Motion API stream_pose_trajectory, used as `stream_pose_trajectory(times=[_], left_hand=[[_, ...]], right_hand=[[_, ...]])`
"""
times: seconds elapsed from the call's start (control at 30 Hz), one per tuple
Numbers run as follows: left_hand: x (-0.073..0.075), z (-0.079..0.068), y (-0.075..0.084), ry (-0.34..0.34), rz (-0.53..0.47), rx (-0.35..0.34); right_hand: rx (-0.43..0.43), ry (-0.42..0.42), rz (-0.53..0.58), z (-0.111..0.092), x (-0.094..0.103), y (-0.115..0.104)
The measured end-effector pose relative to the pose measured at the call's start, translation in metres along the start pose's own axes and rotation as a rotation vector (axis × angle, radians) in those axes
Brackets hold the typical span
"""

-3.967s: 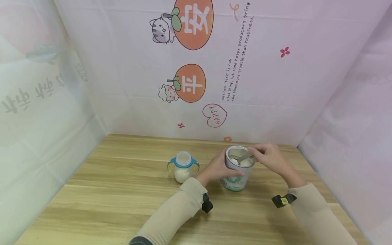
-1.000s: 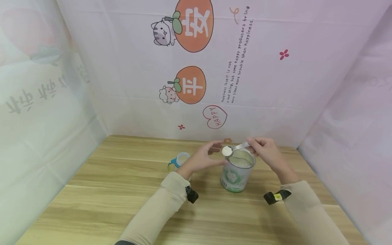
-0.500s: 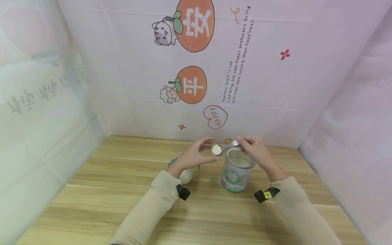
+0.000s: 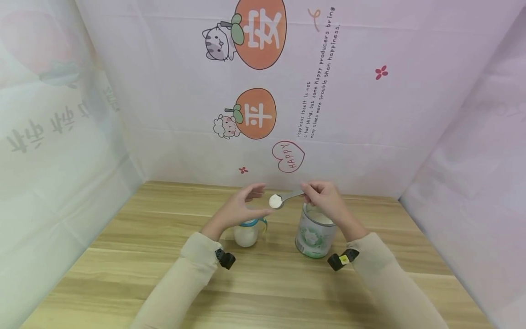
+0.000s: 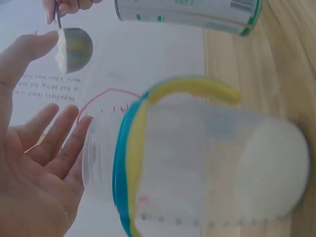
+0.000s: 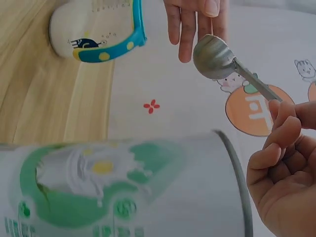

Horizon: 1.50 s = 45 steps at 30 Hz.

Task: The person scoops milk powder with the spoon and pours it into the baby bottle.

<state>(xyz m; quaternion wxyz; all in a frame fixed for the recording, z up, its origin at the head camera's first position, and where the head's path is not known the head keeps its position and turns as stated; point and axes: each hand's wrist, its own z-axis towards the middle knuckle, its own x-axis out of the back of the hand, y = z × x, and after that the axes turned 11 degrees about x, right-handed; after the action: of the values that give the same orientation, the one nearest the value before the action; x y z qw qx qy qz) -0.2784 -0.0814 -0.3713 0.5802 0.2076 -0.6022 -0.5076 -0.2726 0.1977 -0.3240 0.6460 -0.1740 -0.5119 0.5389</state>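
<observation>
My right hand (image 4: 324, 198) pinches the handle of a metal measuring spoon (image 6: 215, 57), its bowl heaped with white powder (image 4: 276, 201). The spoon is in the air between the can and the bottle. My left hand (image 4: 240, 208) holds nothing; its fingers are spread, thumb apart, above the mouth of a clear baby bottle (image 5: 173, 163). That bottle has a blue and yellow two-handled collar and white powder at its bottom. In the head view the left hand hides the bottle's top. Below my right hand stands an open powder can (image 4: 314, 237) with a green print.
Bottle and can stand upright on a wooden table (image 4: 263, 288). White printed cloth (image 4: 345, 114) rises behind the table and along both sides. Black cameras are strapped at both wrists.
The spoon has come up out of the can, full of powder, and moved left. My left hand has let go of the can and moved left over the bottle.
</observation>
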Motion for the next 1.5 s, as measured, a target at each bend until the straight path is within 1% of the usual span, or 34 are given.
stream_pose_trajectory(times=[0.13, 0.23, 0.33, 0.5, 0.7, 0.87, 1.03, 1.2, 1.27, 1.5], left_hand=[[0.010, -0.008, -0.005, 0.008, 0.022, 0.035], [0.016, -0.015, -0.011, 0.012, 0.042, 0.057], [0.020, -0.020, -0.019, 0.014, 0.053, 0.061], [0.022, -0.027, -0.030, 0.007, 0.068, 0.069], [0.020, -0.031, -0.040, 0.008, 0.066, 0.113], [0.016, -0.034, -0.047, 0.000, 0.054, 0.160], [0.011, -0.033, -0.056, 0.000, 0.017, 0.162], [0.006, -0.034, -0.062, 0.000, -0.005, 0.193], [0.004, -0.034, -0.063, -0.003, -0.014, 0.204], [0.001, -0.036, -0.062, -0.014, -0.033, 0.205]], right_hand=[[0.006, 0.004, 0.000, 0.003, -0.008, -0.005], [0.026, 0.003, 0.002, 0.006, -0.014, -0.008], [0.055, 0.003, 0.009, 0.008, -0.020, -0.010], [0.099, 0.009, 0.021, 0.009, -0.029, -0.012], [0.141, -0.001, 0.013, 0.012, -0.037, -0.013], [0.139, 0.008, 0.005, 0.013, -0.043, -0.015], [0.130, 0.016, -0.011, 0.013, -0.048, -0.016], [0.198, 0.033, -0.045, 0.013, -0.053, -0.013], [0.233, 0.040, -0.079, 0.014, -0.056, -0.011], [0.310, 0.064, -0.132, 0.014, -0.062, -0.006]])
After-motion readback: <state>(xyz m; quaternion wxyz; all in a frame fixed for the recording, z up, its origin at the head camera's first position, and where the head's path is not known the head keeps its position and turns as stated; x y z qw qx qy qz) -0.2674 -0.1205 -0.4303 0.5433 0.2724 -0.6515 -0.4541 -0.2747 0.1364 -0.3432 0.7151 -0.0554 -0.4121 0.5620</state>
